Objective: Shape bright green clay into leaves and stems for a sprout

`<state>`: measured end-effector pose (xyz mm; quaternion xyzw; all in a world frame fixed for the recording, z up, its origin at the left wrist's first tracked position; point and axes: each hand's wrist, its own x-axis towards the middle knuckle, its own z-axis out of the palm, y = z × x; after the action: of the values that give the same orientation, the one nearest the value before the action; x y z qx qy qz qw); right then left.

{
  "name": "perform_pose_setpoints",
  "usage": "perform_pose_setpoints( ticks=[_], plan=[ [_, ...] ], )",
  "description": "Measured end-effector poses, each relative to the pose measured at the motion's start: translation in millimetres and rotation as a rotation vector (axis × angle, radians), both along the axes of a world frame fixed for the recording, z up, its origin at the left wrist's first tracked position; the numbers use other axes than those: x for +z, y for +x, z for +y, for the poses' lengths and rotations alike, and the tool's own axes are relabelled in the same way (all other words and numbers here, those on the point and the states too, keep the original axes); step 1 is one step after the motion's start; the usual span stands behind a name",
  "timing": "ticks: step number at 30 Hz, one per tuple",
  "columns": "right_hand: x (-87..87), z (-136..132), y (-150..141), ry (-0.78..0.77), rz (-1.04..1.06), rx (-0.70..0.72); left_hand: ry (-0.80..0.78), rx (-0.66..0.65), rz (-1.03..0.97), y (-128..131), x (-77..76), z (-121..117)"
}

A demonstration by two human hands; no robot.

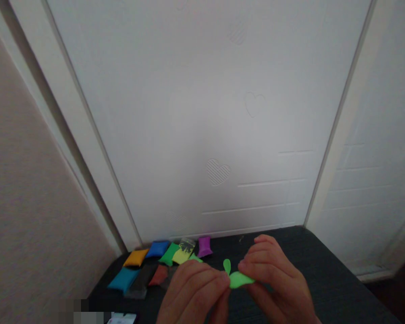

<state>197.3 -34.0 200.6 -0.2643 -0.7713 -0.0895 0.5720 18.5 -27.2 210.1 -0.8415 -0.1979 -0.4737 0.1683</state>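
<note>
A piece of bright green modelling clay (240, 280) is held up in front of me between both hands, above the dark table. It has a flat, leaf-like body, and a small rounded green lobe (227, 265) stands upright at its left end. My left hand (195, 292) is closed, with thumb and fingers pinching that left end. From the other side, my right hand (276, 279) pinches the body's right part between thumb and fingertips. The fingers hide both ends of the clay where they grip it.
On the dark table (300, 245), small packets lie at the back left: orange (136, 258), blue (157, 249), teal (123, 280), red (158, 275), purple (204, 246) and several others. A whitish object (122, 318) shows at the bottom edge. A white panel (189, 135) rises behind the table.
</note>
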Motion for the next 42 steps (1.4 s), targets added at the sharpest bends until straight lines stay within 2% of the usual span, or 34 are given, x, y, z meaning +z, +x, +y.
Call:
perform_pose_setpoints(
  ticks=[3,11,16,24,27,29,32,35,38,42],
  plan=[
    [-1.0,-0.8,1.4,0.012,-0.004,-0.016,-0.027,0.003,-0.024,2.4,-2.6,-1.3],
    [0.7,-4.3,1.5,0.053,-0.036,-0.065,0.069,0.062,-0.055,4.0,-1.1,-6.7],
    [-2.6,-6.4,2.8,0.059,0.002,-0.053,0.051,0.006,-0.099,4.7,3.2,-8.7],
    [-6.1,-8.1,1.3,-0.004,-0.002,-0.048,-0.02,0.155,-0.175,10.3,-9.0,-10.1],
    [-7.5,-8.2,-0.1,-0.023,0.027,-0.002,-0.1,0.106,-0.211,11.8,-13.4,-11.3],
    [-11.7,-8.4,-0.3,-0.052,0.058,0.02,-0.182,0.026,-0.311,14.1,-15.4,-12.7],
    [-19.0,-9.7,-0.1,-0.137,0.121,0.016,-0.387,-0.043,-0.53,17.9,-18.1,-14.5],
    [-19.9,-11.0,-1.8,-0.219,0.098,0.004,-0.591,-0.037,-0.655,21.1,-21.6,-14.1],
    [-13.2,-10.4,-6.0,-0.245,0.011,0.019,-0.675,-0.085,-0.639,24.3,-24.9,-12.7],
    [-6.0,-9.7,-7.7,-0.283,-0.033,0.029,-0.664,-0.103,-0.473,26.8,-23.1,-11.5]
  ],
)
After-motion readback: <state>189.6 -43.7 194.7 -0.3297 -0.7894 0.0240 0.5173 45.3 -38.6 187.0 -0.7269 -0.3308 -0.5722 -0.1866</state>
